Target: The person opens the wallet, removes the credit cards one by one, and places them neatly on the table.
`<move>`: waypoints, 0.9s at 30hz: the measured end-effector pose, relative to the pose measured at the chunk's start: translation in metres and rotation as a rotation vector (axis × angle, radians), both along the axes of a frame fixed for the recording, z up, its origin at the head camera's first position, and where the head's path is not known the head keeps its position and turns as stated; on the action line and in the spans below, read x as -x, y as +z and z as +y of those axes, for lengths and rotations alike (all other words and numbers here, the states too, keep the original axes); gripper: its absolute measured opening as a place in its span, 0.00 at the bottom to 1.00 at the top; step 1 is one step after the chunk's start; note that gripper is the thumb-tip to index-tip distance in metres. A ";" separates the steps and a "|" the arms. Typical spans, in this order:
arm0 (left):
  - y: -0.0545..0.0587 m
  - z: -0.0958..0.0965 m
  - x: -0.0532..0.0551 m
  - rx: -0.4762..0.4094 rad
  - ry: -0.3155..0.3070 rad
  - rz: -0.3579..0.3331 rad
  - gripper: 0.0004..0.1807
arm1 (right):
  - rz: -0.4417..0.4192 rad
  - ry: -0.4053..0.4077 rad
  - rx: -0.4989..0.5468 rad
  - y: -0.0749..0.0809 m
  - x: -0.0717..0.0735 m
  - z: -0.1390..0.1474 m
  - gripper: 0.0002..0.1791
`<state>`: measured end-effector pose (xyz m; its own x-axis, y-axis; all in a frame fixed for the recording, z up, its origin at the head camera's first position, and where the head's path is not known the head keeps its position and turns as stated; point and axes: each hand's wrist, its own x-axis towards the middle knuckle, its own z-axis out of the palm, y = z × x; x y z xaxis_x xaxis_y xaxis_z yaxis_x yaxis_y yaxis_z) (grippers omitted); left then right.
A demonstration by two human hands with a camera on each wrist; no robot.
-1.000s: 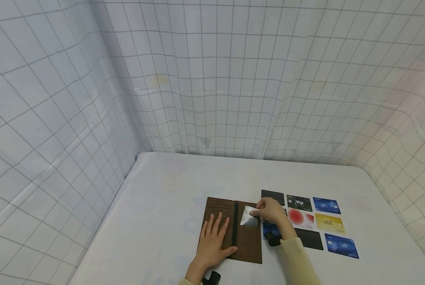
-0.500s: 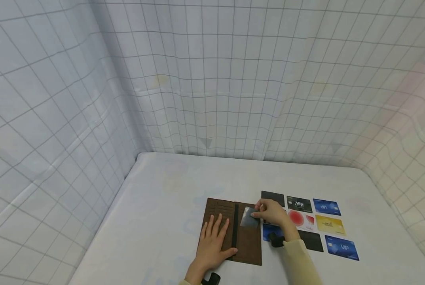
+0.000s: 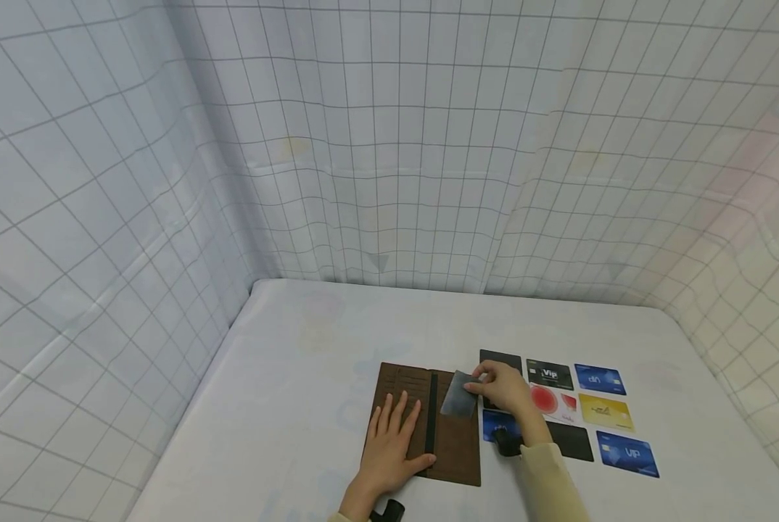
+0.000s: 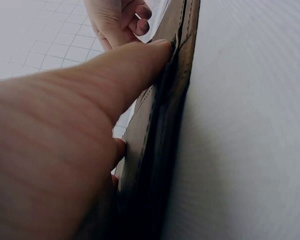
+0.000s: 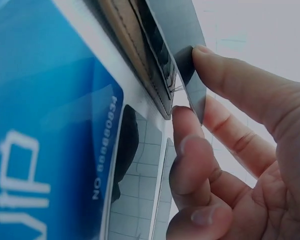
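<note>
A brown wallet (image 3: 458, 457) lies spread open, a dark elastic strap (image 3: 431, 413) down its middle. My left hand (image 3: 391, 449) rests flat on its left half, fingers spread, the thumb across the strap. In the left wrist view that thumb (image 4: 150, 52) presses at the wallet's edge. Between thumb and fingers, my right hand (image 3: 505, 386) pinches a shiny grey card (image 3: 458, 397), tilted over the wallet's right half. The right wrist view has the thumb on the face of the card (image 5: 182, 25), beside the wallet's stitched edge (image 5: 135, 60).
Right of the wallet, several cards lie in rows: a black VIP card (image 3: 549, 375), a red-and-white card (image 3: 546, 399), a yellow card (image 3: 605, 412) and a blue VIP card (image 3: 627, 453) among them. Another blue card (image 3: 497, 420) lies close under my right wrist. White grid-patterned curtains (image 3: 389, 145) surround the table.
The grey card's upper edge has risen and swung slightly right in my right hand; its face went from bright to dull grey. My left hand has stayed put.
</note>
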<state>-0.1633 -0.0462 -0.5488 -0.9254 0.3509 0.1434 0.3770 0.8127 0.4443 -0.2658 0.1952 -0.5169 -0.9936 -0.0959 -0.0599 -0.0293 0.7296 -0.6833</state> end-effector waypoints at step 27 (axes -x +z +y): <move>-0.001 -0.001 -0.001 -0.038 -0.014 0.011 0.46 | -0.083 -0.103 0.155 0.000 -0.018 0.018 0.06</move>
<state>-0.1623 -0.0471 -0.5499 -0.9189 0.3578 0.1664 0.3929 0.7902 0.4704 -0.2475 0.2133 -0.5167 -0.9909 -0.0088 -0.1343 0.1009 0.6117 -0.7846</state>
